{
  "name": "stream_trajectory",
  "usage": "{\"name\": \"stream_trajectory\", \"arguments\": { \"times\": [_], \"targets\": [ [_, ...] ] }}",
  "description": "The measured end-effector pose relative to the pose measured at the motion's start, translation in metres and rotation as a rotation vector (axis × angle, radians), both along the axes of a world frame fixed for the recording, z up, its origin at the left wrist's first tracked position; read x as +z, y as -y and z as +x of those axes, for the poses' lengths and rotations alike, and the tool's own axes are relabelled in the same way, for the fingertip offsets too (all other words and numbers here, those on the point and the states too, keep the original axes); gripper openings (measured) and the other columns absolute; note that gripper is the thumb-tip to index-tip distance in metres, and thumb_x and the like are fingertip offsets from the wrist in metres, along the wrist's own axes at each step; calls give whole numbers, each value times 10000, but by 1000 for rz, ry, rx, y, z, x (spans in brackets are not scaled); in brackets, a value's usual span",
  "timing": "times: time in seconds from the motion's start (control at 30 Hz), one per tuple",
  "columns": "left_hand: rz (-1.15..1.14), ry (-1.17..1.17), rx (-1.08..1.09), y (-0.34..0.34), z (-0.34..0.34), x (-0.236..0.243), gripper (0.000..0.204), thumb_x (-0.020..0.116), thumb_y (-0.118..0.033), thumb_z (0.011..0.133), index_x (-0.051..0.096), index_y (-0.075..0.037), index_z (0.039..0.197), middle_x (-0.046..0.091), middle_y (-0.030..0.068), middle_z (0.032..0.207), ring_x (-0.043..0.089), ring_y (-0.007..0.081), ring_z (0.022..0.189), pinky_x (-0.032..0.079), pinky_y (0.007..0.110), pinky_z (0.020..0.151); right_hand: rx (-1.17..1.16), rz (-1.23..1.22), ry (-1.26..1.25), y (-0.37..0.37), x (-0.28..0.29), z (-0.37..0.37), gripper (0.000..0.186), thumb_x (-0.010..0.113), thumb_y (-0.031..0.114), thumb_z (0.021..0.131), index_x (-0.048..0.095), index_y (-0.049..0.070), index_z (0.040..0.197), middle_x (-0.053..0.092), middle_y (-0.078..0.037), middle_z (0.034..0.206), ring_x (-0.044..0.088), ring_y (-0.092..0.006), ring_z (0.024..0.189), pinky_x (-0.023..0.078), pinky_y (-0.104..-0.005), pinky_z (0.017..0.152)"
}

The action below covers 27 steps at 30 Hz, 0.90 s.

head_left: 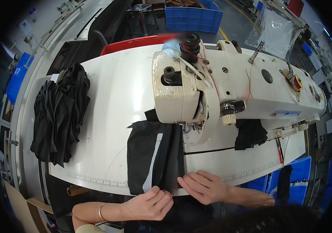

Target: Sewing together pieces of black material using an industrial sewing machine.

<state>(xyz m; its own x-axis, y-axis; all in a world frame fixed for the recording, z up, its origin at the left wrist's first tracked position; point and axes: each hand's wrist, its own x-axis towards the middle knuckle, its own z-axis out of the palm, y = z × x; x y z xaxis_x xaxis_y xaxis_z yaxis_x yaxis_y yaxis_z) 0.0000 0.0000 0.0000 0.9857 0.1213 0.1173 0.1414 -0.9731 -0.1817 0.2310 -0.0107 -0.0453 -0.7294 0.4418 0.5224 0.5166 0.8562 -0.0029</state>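
Observation:
A black fabric piece [138,159] with a white strip [152,163] and a dark zipper-like band along its right side lies on the white sewing table [107,85], reaching under the white sewing machine's [173,97] needle area. My left hand [154,204], with a bangle at the wrist, pinches the near end of this piece beside the strip. My right hand [201,186] has curled fingers at the piece's near right corner; the fingertips are pressed together on its edge.
A pile of black fabric [59,116] lies at the left, more black cloth [250,134] under the machine arm. Red-handled scissors or a tool [279,153] rests at the right. Blue crates [193,19] stand behind and at lower right; a red tray [119,46] sits beyond the table.

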Motion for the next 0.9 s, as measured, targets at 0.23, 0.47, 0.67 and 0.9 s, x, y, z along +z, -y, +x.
{"name": "stream_trajectory", "arguments": {
  "times": [0.23, 0.47, 0.67, 0.9],
  "targets": [
    [110, 359, 316, 19, -3, -21, 177, 574, -85, 672, 664, -52, 821, 374, -21, 666, 390, 100, 589, 340, 235, 649, -67, 19, -171, 4, 8, -10, 280, 627, 61, 704, 646, -22, 970, 622, -95, 922, 612, -195, 823, 474, -255, 631],
    [-419, 709, 433, 3, 4, -24, 293, 541, 70, 690, 638, -3, 957, 604, 96, 910, 597, 229, 830, 465, 283, 738, -64, 9, -173, 6, 7, -6, 265, 598, 106, 732, 642, -13, 964, 607, -90, 989, 595, -188, 912, 478, -274, 702],
    [-317, 856, 624, -65, -27, 4, 326, 527, 134, 671, 643, 8, 949, 560, 75, 800, 514, 206, 650, 430, 294, 589, 25, -136, 9, 9, -5, 1, 232, 590, 102, 703, 623, -19, 898, 597, -92, 953, 574, -216, 949, 471, -283, 746],
    [172, 264, 165, -4, -4, -19, 230, 595, -148, 703, 676, -26, 880, 617, 48, 1121, 484, 129, 766, 380, 230, 711, -2, -159, -21, 11, -7, -2, 250, 587, 99, 695, 615, -38, 902, 595, -120, 968, 578, -259, 998, 475, -301, 770]
  ]
}}
